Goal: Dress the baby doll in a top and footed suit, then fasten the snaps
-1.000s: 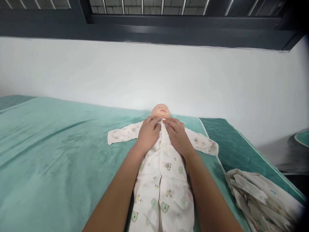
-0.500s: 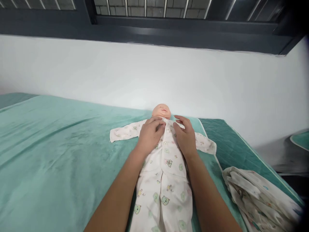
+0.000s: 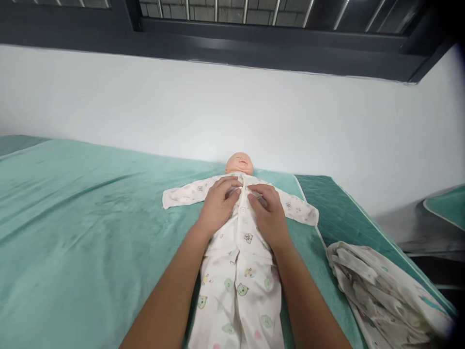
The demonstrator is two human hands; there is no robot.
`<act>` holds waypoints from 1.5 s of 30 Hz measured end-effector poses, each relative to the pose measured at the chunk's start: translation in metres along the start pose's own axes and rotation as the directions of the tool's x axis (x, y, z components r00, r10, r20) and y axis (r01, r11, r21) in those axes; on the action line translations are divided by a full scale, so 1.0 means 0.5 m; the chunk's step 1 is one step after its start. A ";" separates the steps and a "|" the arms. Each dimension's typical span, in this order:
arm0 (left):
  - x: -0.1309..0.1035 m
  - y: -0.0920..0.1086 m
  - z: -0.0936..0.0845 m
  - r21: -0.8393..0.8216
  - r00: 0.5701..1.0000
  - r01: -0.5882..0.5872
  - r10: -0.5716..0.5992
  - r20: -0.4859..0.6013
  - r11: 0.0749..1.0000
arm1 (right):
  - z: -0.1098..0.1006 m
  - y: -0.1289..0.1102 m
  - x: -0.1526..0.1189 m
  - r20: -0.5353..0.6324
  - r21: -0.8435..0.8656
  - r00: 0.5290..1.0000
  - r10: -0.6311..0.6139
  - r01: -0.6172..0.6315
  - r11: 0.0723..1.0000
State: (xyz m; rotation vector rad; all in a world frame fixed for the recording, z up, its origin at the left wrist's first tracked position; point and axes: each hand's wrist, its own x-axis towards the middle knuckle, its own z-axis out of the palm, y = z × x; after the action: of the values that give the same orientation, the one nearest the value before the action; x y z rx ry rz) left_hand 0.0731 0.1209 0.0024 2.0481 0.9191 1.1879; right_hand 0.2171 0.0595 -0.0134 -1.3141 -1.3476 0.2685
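Observation:
A baby doll [image 3: 239, 164] lies on its back, its bald head by the wall. It wears a white printed baby shirt [image 3: 248, 238], sleeves spread to both sides, over white printed pants [image 3: 242, 290]. At the chest, my left hand [image 3: 220, 201] curls its fingers and thumb on the left edge of the front opening. Opposite it, my right hand [image 3: 268, 209] has its fingers bent on the right edge, close to the left fingertips. Both hands appear to pinch the shirt's cloth near the collar; the exact fastening between them is too small to make out.
A green bed cover [image 3: 90, 232] spreads under the doll, with a darker green quilted strip [image 3: 327, 203] on the right. Crumpled white printed cloth [image 3: 381, 291] lies at the lower right. Behind stands a white wall [image 3: 218, 111] below a dark barred window frame [image 3: 218, 43].
My right hand has come down and left from beside the doll's neck onto the shirt's front edge. My left hand stays at the chest. The view has shifted slightly.

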 end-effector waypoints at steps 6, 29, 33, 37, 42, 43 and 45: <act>0.000 -0.010 0.001 -0.210 0.984 0.084 -0.114 -0.135 0.974 | 0.000 0.004 0.001 -0.022 0.092 1.000 0.005 -0.003 0.996; -0.012 0.027 -0.077 -0.001 0.907 0.131 -0.120 0.403 0.991 | -0.040 -0.001 -0.004 0.236 0.089 0.972 -0.006 -0.016 0.996; -0.012 0.027 -0.074 -0.008 0.908 0.147 -0.132 0.397 0.989 | -0.041 -0.001 -0.008 0.243 0.113 0.970 0.020 -0.049 0.992; -0.011 0.025 -0.074 -0.015 0.913 0.124 -0.108 0.394 0.992 | -0.043 0.001 -0.006 0.266 0.148 0.963 0.031 -0.072 0.986; -0.010 0.022 -0.074 -0.019 0.913 0.099 -0.083 0.399 0.995 | -0.047 0.003 -0.004 0.287 0.161 0.957 0.030 -0.079 0.984; -0.009 0.022 -0.074 -0.019 0.912 0.098 -0.082 0.403 0.995 | -0.048 0.003 -0.004 0.288 0.163 0.957 0.031 -0.081 0.983; -0.009 0.021 -0.073 -0.015 0.910 0.091 -0.077 0.407 0.996 | -0.048 0.004 -0.003 0.289 0.166 0.957 0.035 -0.086 0.982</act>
State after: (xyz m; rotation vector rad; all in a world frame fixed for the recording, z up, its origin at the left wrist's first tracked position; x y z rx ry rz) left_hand 0.0416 0.1163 0.0237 2.0945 0.7662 0.6844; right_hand 0.2366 0.0465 -0.0088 -1.1988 -1.4872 0.6271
